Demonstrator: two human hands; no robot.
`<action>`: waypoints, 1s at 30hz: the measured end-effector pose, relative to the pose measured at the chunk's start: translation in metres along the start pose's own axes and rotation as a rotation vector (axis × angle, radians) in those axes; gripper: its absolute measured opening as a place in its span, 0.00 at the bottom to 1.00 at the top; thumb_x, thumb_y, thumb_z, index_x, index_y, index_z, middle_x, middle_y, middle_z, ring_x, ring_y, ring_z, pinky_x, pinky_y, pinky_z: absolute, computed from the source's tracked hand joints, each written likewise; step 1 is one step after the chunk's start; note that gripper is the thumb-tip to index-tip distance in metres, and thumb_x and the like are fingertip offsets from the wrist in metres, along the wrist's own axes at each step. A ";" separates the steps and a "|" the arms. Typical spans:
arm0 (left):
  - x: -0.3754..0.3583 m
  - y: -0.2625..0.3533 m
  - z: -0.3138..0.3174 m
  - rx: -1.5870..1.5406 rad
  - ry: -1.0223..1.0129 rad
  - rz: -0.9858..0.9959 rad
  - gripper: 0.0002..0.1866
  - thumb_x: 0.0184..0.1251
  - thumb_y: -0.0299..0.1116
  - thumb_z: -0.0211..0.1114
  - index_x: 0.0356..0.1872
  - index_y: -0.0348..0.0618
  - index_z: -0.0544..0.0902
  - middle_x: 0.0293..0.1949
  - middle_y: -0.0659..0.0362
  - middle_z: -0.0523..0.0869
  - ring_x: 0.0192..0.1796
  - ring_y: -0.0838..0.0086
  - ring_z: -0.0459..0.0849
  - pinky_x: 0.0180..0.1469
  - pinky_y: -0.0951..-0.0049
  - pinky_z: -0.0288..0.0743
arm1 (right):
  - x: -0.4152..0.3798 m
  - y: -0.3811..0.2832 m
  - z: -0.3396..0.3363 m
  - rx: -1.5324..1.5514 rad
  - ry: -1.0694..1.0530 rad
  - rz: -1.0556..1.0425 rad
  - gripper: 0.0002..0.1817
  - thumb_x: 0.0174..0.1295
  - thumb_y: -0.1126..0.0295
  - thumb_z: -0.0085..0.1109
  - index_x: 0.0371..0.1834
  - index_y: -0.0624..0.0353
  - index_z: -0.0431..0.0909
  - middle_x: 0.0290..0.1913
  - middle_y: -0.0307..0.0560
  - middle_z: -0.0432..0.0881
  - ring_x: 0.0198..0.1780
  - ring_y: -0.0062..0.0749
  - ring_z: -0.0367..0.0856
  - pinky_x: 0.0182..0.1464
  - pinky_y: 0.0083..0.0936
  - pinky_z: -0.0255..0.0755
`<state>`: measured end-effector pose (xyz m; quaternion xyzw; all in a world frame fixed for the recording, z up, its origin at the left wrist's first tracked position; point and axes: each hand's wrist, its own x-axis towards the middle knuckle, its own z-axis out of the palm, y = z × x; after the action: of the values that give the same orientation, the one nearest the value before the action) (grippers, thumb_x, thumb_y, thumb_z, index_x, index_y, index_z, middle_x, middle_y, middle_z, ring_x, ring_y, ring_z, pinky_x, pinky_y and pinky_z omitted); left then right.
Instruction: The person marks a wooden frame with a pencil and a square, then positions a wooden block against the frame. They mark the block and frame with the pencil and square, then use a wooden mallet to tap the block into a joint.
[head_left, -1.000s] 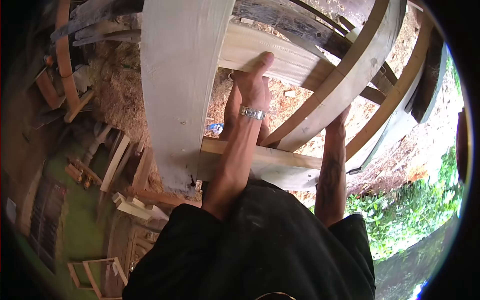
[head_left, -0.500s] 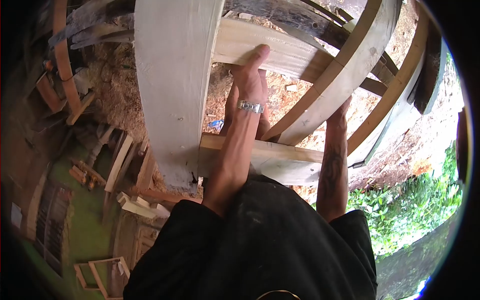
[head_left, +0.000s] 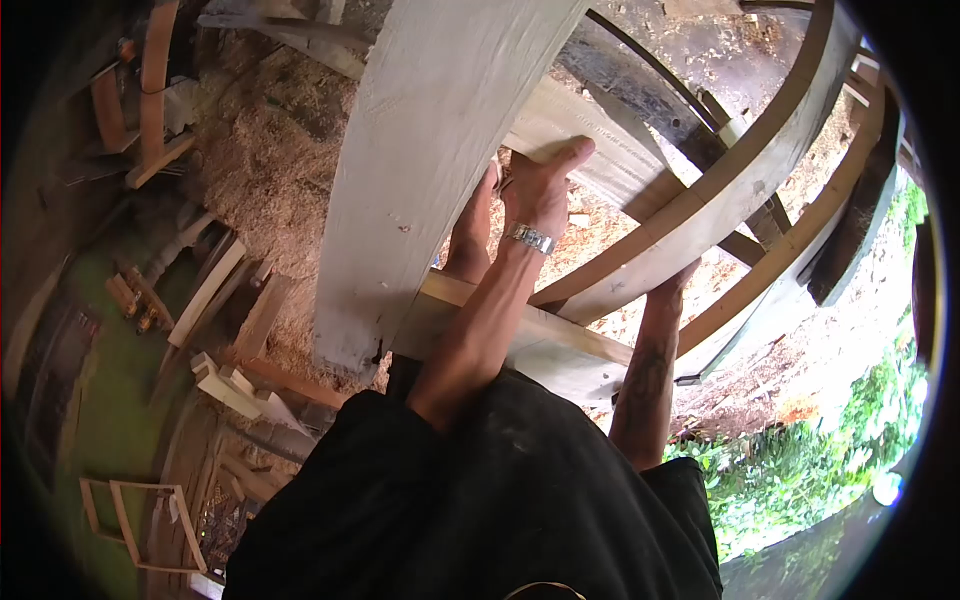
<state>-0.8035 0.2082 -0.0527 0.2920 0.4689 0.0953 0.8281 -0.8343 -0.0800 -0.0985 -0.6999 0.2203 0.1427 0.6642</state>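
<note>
My left hand [head_left: 540, 190], with a metal watch [head_left: 533, 237] at its wrist, is wrapped round the edge of a pale wooden board [head_left: 590, 150], thumb on top. Its fingers are hidden below the board. To the right, my right hand [head_left: 676, 279] reaches under a curved wooden rib [head_left: 700, 225]; its fingers are hidden behind the rib. A wide pale plank [head_left: 430, 150] runs along the left of my left hand. Nearer my body, a crosspiece [head_left: 570, 335] lies beneath my left forearm.
Wood shavings [head_left: 270, 180] cover the ground, and my legs show between the boards. A second curved rib [head_left: 800, 235] stands at the right, with green plants [head_left: 800, 470] beyond. Lower left are wood offcuts [head_left: 225, 385] and a small wooden frame [head_left: 140, 512].
The view has turned, so the wide plank now tilts and the frame appears shifted right. My left hand keeps its hold on the board, and my right hand stays by the rib.
</note>
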 end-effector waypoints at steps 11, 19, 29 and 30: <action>0.008 -0.005 -0.006 -0.078 -0.043 -0.064 0.22 0.55 0.20 0.78 0.52 0.38 0.82 0.47 0.56 0.86 0.52 0.66 0.85 0.58 0.64 0.80 | -0.005 -0.001 0.014 0.193 0.041 0.004 0.28 0.79 0.50 0.48 0.67 0.63 0.74 0.54 0.50 0.86 0.50 0.38 0.88 0.49 0.35 0.85; 0.010 -0.006 -0.002 -0.105 -0.069 -0.046 0.29 0.58 0.23 0.79 0.62 0.39 0.78 0.56 0.55 0.84 0.61 0.64 0.81 0.68 0.60 0.75 | -0.001 -0.035 0.037 0.121 0.137 0.126 0.21 0.78 0.59 0.50 0.62 0.65 0.78 0.50 0.47 0.86 0.45 0.30 0.87 0.45 0.29 0.83; 0.007 -0.004 0.000 -0.057 -0.138 -0.072 0.25 0.66 0.31 0.74 0.62 0.35 0.79 0.61 0.52 0.83 0.64 0.61 0.80 0.69 0.59 0.74 | -0.002 -0.031 0.043 0.214 0.193 0.158 0.20 0.79 0.60 0.49 0.60 0.64 0.80 0.48 0.45 0.86 0.45 0.29 0.86 0.44 0.26 0.82; 0.006 -0.003 0.001 -0.067 -0.159 -0.066 0.25 0.66 0.30 0.74 0.61 0.35 0.79 0.61 0.52 0.83 0.64 0.61 0.80 0.68 0.59 0.75 | -0.003 -0.030 0.042 0.191 0.182 0.137 0.20 0.80 0.59 0.48 0.59 0.64 0.80 0.47 0.45 0.86 0.44 0.29 0.86 0.44 0.26 0.82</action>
<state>-0.7999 0.2081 -0.0589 0.2551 0.4075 0.0600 0.8748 -0.8178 -0.0374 -0.0743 -0.6268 0.3395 0.1023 0.6938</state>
